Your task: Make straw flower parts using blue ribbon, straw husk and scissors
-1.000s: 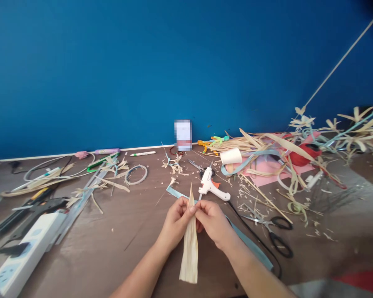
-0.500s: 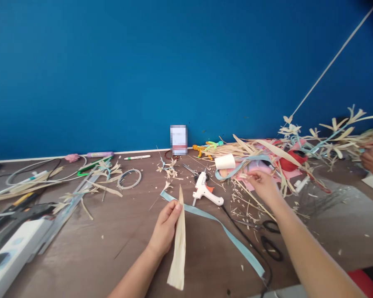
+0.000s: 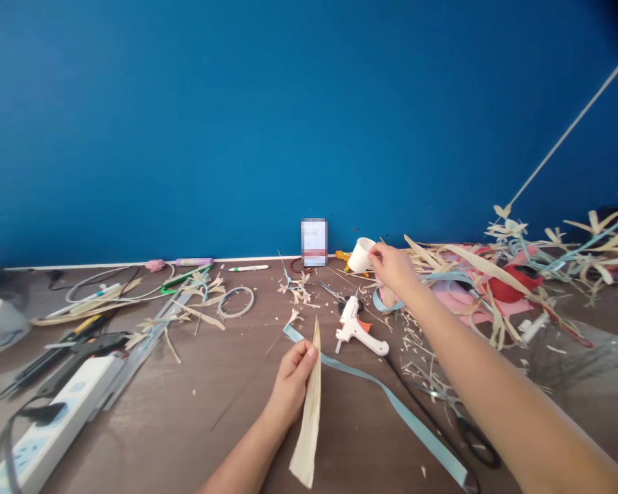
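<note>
My left hand (image 3: 294, 376) is closed on a long pale strip of dried husk (image 3: 312, 418), pinched near its pointed upper end. The wide end hangs toward the table's front. My right hand (image 3: 391, 266) reaches to the back and grips a small white cup-like cylinder (image 3: 360, 255) by its right side; the cylinder is raised and tilted, its rim showing. Below it lies a white glue gun (image 3: 358, 328) with a black cord. A light blue ribbon (image 3: 391, 398) runs behind the husk strip to the front right. Black-handled scissors (image 3: 474, 436) lie partly under my right forearm.
Husk strips, a red ribbon (image 3: 512, 283) and pink sheets (image 3: 456, 302) are heaped at the right. On the left are a power strip (image 3: 64, 418), a dark glue gun (image 3: 87, 353) and a clear ring (image 3: 235, 302). A small card (image 3: 314, 241) leans on the blue wall.
My right hand has moved left from the husk pile and taken hold of the white cylinder, lifting it upright. My left hand still holds the husk strip. The view has turned left.
</note>
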`<action>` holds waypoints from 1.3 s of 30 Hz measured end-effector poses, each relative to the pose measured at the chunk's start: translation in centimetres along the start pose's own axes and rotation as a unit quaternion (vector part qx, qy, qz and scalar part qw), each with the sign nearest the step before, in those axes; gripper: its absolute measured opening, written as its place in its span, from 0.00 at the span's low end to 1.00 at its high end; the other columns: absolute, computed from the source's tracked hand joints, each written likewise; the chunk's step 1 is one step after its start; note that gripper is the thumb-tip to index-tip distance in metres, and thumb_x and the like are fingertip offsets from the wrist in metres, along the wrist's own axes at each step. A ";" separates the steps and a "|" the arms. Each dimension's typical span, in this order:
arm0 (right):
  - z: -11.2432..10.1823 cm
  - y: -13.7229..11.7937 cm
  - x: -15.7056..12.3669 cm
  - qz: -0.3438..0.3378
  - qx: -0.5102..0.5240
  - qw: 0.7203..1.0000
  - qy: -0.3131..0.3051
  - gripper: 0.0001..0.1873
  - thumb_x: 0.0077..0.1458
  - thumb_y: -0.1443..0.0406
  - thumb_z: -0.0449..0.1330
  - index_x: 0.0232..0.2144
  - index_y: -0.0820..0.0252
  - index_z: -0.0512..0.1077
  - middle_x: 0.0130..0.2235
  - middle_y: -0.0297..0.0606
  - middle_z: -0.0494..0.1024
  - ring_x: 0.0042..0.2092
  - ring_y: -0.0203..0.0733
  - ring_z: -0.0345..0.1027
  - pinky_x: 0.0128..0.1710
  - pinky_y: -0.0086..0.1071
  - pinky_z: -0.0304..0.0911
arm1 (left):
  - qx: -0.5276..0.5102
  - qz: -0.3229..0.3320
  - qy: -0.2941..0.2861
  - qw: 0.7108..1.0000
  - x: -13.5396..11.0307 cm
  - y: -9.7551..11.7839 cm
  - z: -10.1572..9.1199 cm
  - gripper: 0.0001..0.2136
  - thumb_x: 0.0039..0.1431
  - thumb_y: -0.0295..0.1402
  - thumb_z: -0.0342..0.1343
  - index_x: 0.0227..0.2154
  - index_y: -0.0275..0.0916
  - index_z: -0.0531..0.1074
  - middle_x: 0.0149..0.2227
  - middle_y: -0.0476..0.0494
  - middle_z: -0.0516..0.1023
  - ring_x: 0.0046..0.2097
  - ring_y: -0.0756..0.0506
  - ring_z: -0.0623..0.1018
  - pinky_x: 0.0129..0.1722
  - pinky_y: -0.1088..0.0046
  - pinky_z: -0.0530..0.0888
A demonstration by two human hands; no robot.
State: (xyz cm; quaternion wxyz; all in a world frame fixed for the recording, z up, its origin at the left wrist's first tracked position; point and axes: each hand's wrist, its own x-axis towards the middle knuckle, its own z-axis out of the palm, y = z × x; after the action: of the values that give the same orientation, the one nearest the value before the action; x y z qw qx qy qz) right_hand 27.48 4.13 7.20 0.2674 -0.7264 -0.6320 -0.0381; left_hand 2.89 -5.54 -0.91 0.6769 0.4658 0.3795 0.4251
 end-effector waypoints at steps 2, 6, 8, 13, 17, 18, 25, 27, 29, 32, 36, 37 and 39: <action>0.1 -1.3 0.3 -0.033 -0.017 0.999 -0.019 0.08 0.51 0.64 0.50 0.30 0.58 0.69 0.33 0.39 0.75 0.34 0.43 0.66 0.30 0.30 0.53 | 0.001 0.006 0.000 1.000 0.0 0.1 0.0 0.14 0.51 0.42 0.51 0.21 0.37 0.59 0.18 0.55 0.54 0.21 0.55 0.54 0.21 0.80 0.54; 0.2 -1.4 0.2 -0.054 -0.049 0.996 -0.049 0.09 0.52 0.64 0.50 0.31 0.59 0.69 0.34 0.40 0.75 0.35 0.43 0.66 0.30 0.30 0.52 | 0.001 0.010 0.003 1.000 0.2 0.2 -0.3 0.14 0.51 0.42 0.51 0.21 0.37 0.59 0.19 0.55 0.55 0.21 0.55 0.54 0.22 0.80 0.54; 0.1 -0.2 -0.1 -0.048 -0.063 0.995 -0.061 0.09 0.51 0.65 0.50 0.31 0.59 0.69 0.33 0.40 0.76 0.34 0.42 0.66 0.29 0.29 0.52 | 0.004 0.005 0.002 1.000 0.2 0.1 -0.4 0.14 0.52 0.41 0.50 0.21 0.37 0.59 0.18 0.55 0.55 0.21 0.55 0.54 0.22 0.79 0.54; -0.2 2.7 -1.1 -0.058 -0.085 0.991 -0.090 0.09 0.51 0.66 0.50 0.31 0.58 0.70 0.31 0.36 0.75 0.32 0.39 0.66 0.28 0.28 0.52 | -0.001 -0.001 -0.007 1.000 0.1 -0.1 -0.2 0.14 0.52 0.41 0.50 0.20 0.37 0.58 0.19 0.55 0.55 0.21 0.55 0.54 0.22 0.79 0.54; -0.1 3.4 -1.4 -0.086 -0.113 0.985 -0.094 0.09 0.52 0.65 0.50 0.30 0.59 0.71 0.33 0.38 0.74 0.35 0.40 0.65 0.30 0.28 0.52 | -0.001 0.002 0.002 1.000 0.1 0.0 -0.1 0.14 0.51 0.42 0.51 0.20 0.37 0.59 0.18 0.55 0.55 0.21 0.55 0.54 0.22 0.79 0.54; 0.0 3.5 -1.4 -0.090 -0.121 0.984 -0.095 0.09 0.52 0.66 0.50 0.29 0.59 0.71 0.34 0.39 0.74 0.36 0.40 0.65 0.30 0.29 0.51 | 0.000 0.002 0.004 1.000 0.2 0.1 -0.1 0.14 0.50 0.42 0.51 0.20 0.37 0.59 0.18 0.55 0.55 0.21 0.55 0.54 0.22 0.79 0.54; -0.2 4.2 -1.4 -0.076 -0.160 0.981 -0.077 0.12 0.54 0.67 0.47 0.30 0.60 0.70 0.34 0.42 0.72 0.36 0.42 0.64 0.30 0.30 0.51 | 0.017 0.004 0.008 1.000 0.2 0.1 0.0 0.16 0.49 0.44 0.52 0.19 0.37 0.58 0.18 0.55 0.54 0.21 0.55 0.54 0.22 0.79 0.54; -0.4 3.9 -1.5 -0.073 -0.161 0.982 -0.070 0.12 0.54 0.66 0.46 0.33 0.59 0.70 0.36 0.41 0.72 0.38 0.42 0.64 0.31 0.30 0.52 | 0.018 0.003 0.006 1.000 0.2 0.1 0.0 0.15 0.49 0.44 0.52 0.20 0.37 0.58 0.18 0.55 0.55 0.21 0.55 0.54 0.21 0.79 0.54; -0.5 3.4 -1.6 -0.077 -0.158 0.982 -0.069 0.11 0.55 0.65 0.47 0.34 0.58 0.69 0.38 0.40 0.72 0.39 0.42 0.64 0.32 0.29 0.52 | 0.019 0.003 0.007 1.000 0.2 0.1 0.1 0.15 0.49 0.44 0.52 0.20 0.37 0.58 0.18 0.55 0.55 0.21 0.54 0.54 0.21 0.79 0.54; 0.0 2.6 -1.9 -0.092 -0.154 0.980 -0.087 0.09 0.53 0.65 0.49 0.33 0.56 0.69 0.36 0.37 0.73 0.38 0.40 0.65 0.31 0.29 0.52 | 0.022 0.004 0.010 1.000 0.2 0.1 0.1 0.16 0.48 0.45 0.52 0.20 0.37 0.59 0.18 0.55 0.55 0.21 0.54 0.54 0.21 0.79 0.53; 1.2 2.4 -2.1 -0.095 -0.162 0.978 -0.096 0.11 0.54 0.66 0.47 0.33 0.58 0.70 0.35 0.39 0.73 0.36 0.41 0.65 0.30 0.29 0.52 | 0.028 0.009 0.008 1.000 0.2 0.1 0.1 0.16 0.49 0.45 0.52 0.19 0.37 0.59 0.18 0.55 0.54 0.21 0.54 0.54 0.22 0.79 0.54; 1.4 2.5 -2.0 -0.090 -0.166 0.978 -0.093 0.12 0.55 0.66 0.46 0.34 0.58 0.70 0.36 0.40 0.73 0.36 0.41 0.65 0.30 0.29 0.52 | 0.027 0.012 0.007 1.000 0.2 0.1 0.0 0.16 0.49 0.44 0.51 0.20 0.37 0.59 0.19 0.54 0.54 0.22 0.54 0.54 0.22 0.79 0.54; 1.7 2.8 -1.7 -0.078 -0.173 0.978 -0.087 0.13 0.55 0.66 0.45 0.35 0.59 0.69 0.37 0.42 0.72 0.36 0.42 0.65 0.29 0.30 0.52 | 0.025 0.014 0.005 1.000 0.2 0.1 0.0 0.15 0.50 0.44 0.51 0.20 0.37 0.59 0.19 0.54 0.55 0.22 0.54 0.54 0.22 0.79 0.54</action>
State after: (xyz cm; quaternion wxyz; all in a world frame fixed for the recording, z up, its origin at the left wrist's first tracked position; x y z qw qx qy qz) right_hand 29.29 3.15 4.12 0.0780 -0.7109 -0.6910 -0.1047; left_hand 2.98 -5.35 -0.85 0.6571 0.4861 0.3867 0.4271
